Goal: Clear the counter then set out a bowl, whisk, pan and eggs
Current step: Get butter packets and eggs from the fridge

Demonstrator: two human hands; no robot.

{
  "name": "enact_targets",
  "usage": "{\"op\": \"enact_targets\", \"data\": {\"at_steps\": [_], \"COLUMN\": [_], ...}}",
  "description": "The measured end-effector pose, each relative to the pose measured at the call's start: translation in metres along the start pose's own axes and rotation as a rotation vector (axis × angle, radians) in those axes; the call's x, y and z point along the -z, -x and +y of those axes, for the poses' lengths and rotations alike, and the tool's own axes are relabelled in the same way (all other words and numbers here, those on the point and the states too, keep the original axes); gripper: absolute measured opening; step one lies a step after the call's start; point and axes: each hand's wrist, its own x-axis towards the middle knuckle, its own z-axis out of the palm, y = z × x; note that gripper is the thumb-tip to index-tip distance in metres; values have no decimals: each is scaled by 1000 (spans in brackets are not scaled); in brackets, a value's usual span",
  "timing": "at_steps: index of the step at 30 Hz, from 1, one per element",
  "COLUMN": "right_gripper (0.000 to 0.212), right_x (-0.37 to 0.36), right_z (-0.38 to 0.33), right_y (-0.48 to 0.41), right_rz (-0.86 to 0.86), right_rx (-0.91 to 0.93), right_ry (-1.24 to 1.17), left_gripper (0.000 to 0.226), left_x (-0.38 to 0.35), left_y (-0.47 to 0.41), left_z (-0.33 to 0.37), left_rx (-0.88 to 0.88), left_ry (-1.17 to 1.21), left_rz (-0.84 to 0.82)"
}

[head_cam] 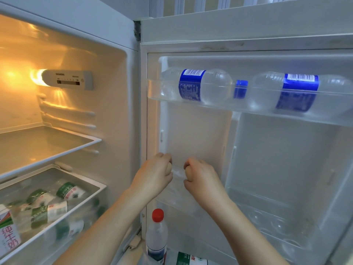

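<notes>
- We're at the open white fridge door (pixel 248 43), with both bare forearms reaching up from 6 o'clock and the hands side by side just below the middle of the view.
- The left hand (pixel 152 175) has its grip closed round a smooth pale brown egg (pixel 168 168). The fingers curl over the top, and only a sliver of shell peeks out at the hand's 3 o'clock.
- The right hand (pixel 202 178) mirrors it, its grip closed on a second pale brown egg (pixel 188 173) that shows at this hand's 9 o'clock.
- The two eggs are near each other but apart, with a strip of white door liner showing between them.
- Both eggs sit at the left end of the clear plastic door shelf with round egg dimples (pixel 277 224), which runs off toward 4 o'clock. Whether either shell touches the shelf, I cannot tell.
- Up at 1 o'clock is the clear upper door shelf (pixel 238 108), carrying two clear water bottles with blue labels (pixel 194 85) lying on their sides end to end. The blue cap of the right one is just beside the left one's base.
- Down at 6 o'clock a clear bottle with a red cap (pixel 157 234) stands upright in the lowest door rack.
- Over at 10 o'clock a white control panel (pixel 68 80) sits beside a glowing orange lamp, and a glass shelf (pixel 47 144) lies at 9 o'clock.
- At 8 o'clock a clear drawer (pixel 63 222) holds bottles with green labels (pixel 49 211) lying flat, with a white carton with red characters (pixel 7 234) at the frame's edge.
</notes>
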Motion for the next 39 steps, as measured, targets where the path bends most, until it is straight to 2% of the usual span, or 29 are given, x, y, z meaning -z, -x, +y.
{"op": "enact_targets", "data": {"at_steps": [3,7,11,13,17,19,23,24,26,30,32,34,36,39], "right_gripper": [32,23,11,16,33,35,14,16,23,21,15,21,30,31], "right_x": [4,11,19,21,21,25,25,21,12,-8,-14,-16,-17,-10], "right_z": [-1,-6,-20,-27,-44,-51,-60,-60,-60,-63,-67,-72,-80,-102], "right_y": [1,3,10,12,15,20,35,39,50,78,99,127,154,203], "right_rz": [82,236,299,299,199,85,-253,-327,-475,-699,-879,-1124,-1295,-1551], "right_rx": [-2,12,0,5,-39,-86,-218,-259,-319,-357,-374,-436,-484,-519], "right_ry": [-66,-203,-491,-658,-1109,-1383,-1738,-1804,-1899,-1963,-1975,-1961,-1931,-1861], "left_gripper": [14,15,15,14,34,36,18,12,16,11,8,10,17,31], "left_x": [-3,3,16,23,38,45,49,48,43,32,26,24,25,31], "left_y": [5,13,30,39,65,78,107,117,143,196,228,263,294,342], "left_z": [0,4,12,17,30,41,47,48,57,82,100,124,148,189], "left_rx": [-92,-144,0,93,216,313,418,449,542,717,813,879,908,858], "left_ry": [137,277,522,708,1159,1327,1588,1619,1654,1581,1543,1496,1485,1474], "left_rz": [209,456,596,594,625,673,742,765,858,1027,1133,1268,1370,1605]}}
